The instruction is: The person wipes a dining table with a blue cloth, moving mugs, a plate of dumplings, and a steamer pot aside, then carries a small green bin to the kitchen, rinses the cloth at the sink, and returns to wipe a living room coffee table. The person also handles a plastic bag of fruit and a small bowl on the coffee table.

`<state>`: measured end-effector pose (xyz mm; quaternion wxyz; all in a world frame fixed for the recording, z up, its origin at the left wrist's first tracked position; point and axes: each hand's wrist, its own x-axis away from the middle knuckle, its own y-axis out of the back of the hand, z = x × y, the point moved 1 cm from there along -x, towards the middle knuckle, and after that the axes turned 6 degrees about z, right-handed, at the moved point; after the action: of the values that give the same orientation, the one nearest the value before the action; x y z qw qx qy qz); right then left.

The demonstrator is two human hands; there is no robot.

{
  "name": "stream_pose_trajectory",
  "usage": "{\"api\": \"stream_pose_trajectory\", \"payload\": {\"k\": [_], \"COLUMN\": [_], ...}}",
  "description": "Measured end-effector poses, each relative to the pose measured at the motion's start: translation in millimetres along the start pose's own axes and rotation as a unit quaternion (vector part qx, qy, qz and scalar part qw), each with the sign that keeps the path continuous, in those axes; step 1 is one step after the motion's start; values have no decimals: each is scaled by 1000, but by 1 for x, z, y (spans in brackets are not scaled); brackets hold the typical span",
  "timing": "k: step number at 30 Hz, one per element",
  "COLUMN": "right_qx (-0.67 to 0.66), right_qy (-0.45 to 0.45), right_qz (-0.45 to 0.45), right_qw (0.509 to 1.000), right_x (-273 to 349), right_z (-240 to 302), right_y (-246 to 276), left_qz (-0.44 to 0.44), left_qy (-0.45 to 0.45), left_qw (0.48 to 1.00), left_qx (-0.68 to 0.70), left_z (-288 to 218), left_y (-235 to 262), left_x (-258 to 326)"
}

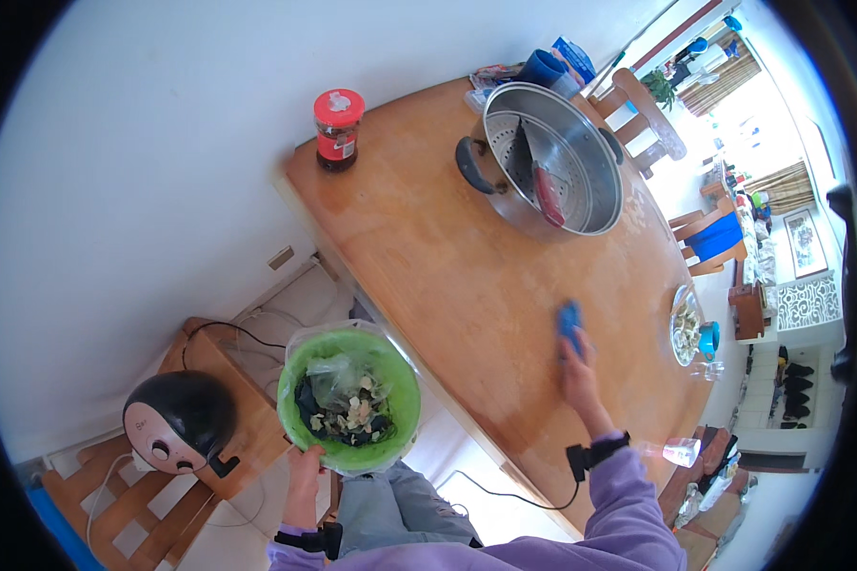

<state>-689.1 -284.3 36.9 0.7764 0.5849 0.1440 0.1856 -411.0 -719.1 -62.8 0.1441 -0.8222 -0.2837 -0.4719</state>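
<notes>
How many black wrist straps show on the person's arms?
2: left strap, just behind the left hand gripping the green bin; right strap, behind the right hand holding the blue cloth.

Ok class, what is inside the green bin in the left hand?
The green bin shows pale scraps, crumpled clear plastic and dark material; its bottom, covered by them, cannot be seen.

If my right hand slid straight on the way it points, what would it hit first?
Your right hand, holding the blue cloth, would probably meet the metal pot first, though fisheye bending makes the line uncertain.
</notes>
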Motion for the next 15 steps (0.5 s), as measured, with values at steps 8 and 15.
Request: {"api": "stream_pose_trajectory", "payload": {"k": [8,15], "right_qx": [93,3], "right_qy": [-294,46], "right_qz": [-140,-85], "right_qw": [941,995], "right_x": [60,-225], "right_z": [12,192], "right_y": [-49,-72], "left_qz": [10,-21], "left_qy": [11,-3], "left_qw": [999,997], "left_qx": [42,68], "left_z": [-1,-1], "left_y": [2,7], "left_x": [0,-14]}}
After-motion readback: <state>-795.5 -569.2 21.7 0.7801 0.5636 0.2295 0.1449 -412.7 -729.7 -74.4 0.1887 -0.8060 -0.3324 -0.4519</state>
